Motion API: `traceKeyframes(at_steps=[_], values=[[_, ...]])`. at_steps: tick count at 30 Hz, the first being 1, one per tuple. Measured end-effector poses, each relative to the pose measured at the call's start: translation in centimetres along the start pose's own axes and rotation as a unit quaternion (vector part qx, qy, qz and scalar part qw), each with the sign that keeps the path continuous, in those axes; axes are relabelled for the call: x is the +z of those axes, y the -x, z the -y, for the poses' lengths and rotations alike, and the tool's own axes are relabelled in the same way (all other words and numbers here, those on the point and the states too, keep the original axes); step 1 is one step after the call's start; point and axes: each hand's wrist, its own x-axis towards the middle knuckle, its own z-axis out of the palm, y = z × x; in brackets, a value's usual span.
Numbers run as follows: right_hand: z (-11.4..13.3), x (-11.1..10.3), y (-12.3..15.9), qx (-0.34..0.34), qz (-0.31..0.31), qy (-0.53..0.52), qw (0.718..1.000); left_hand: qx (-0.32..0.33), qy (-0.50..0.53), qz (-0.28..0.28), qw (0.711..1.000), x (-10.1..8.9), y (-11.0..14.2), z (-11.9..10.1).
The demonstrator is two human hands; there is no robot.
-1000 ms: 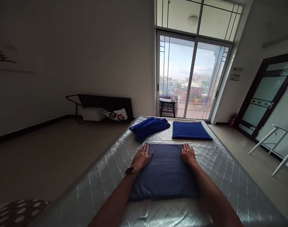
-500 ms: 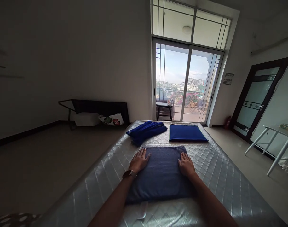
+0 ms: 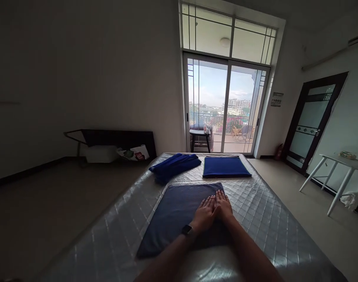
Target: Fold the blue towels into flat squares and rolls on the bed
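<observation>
Mattress, silver quilted cover, fills the lower frame under both hands. Beyond the hands, at its far end, a sliding glass door opening on a balcony; a stool stands just outside it. Off to the right of the hands, well apart, a dark framed door and a white table. Far to the left of the hands, a low dark frame leans against the wall with a white box under it.

Dark blue towel — folded flat, directly beneath both hands, lying on the mattress with its right part under the palms. Just past the fingertips, a neatly folded bright blue towel; ahead and left of the hands, a rumpled blue towel, apart from both.

Left hand — flat, fingers extended and together, palm down on the dark blue towel, gripping nothing; a watch on its wrist. Right hand likewise flat and spread open on the towel, touching the left hand side by side.
</observation>
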Motion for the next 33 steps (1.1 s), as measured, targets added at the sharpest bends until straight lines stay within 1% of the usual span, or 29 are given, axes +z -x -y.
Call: traceKeyframes(at_steps=[2,3,5,7,10,12,13,14,16,19,21,24,28,30,33], values=[[0.1,-0.1,0.0,0.005,-0.002,0.000,1.000,-0.005,-0.006,0.009,1.000,-0.2,0.8,0.1],[0.2,-0.2,0.0,0.009,-0.005,-0.001,1.000,-0.002,-0.013,0.010,1.000,-0.6,1.4,0.7],[0.4,-0.4,0.0,0.020,-0.010,-0.001,1.000,-0.010,-0.026,0.013,1.000,-1.5,2.9,2.6],[0.5,-0.5,0.0,0.026,-0.012,0.000,1.000,-0.055,-0.036,0.021,0.998,-2.6,5.0,5.1],[0.5,-0.6,0.1,0.021,-0.012,0.007,1.000,-0.133,-0.046,0.026,0.990,-4.3,9.2,8.8],[0.5,-0.6,0.0,0.020,-0.009,0.013,1.000,-0.166,-0.049,0.018,0.985,-5.2,11.8,10.6],[0.5,-0.7,0.0,0.022,-0.006,0.017,1.000,-0.178,-0.047,0.013,0.983,-5.6,12.8,11.1],[0.5,-0.7,-0.1,0.026,-0.002,0.022,0.999,-0.189,-0.044,0.011,0.981,-5.9,13.5,11.5],[0.6,-1.0,-0.1,0.030,0.004,0.033,0.999,-0.209,-0.036,0.017,0.977,-6.7,14.2,11.4],[0.5,-1.4,0.3,0.025,0.001,0.055,0.998,-0.215,-0.027,0.039,0.975,-7.8,14.0,10.3],[0.3,-1.5,1.2,0.018,-0.004,0.072,0.997,-0.213,-0.019,0.041,0.976,-8.3,13.7,9.7],[-0.4,-1.1,3.8,0.000,-0.009,0.090,0.996,-0.211,-0.006,0.035,0.977,-8.5,13.5,9.4],[-0.8,0.3,8.4,-0.019,0.007,0.086,0.996,-0.208,0.001,0.032,0.978,-8.1,13.5,9.7],[-0.5,0.7,10.2,-0.019,0.012,0.078,0.997,-0.213,-0.001,0.044,0.976,-8.1,13.5,9.9],[0.3,0.6,11.5,-0.014,0.004,0.063,0.998,-0.217,-0.010,0.074,0.973,-8.6,13.4,10.3]])
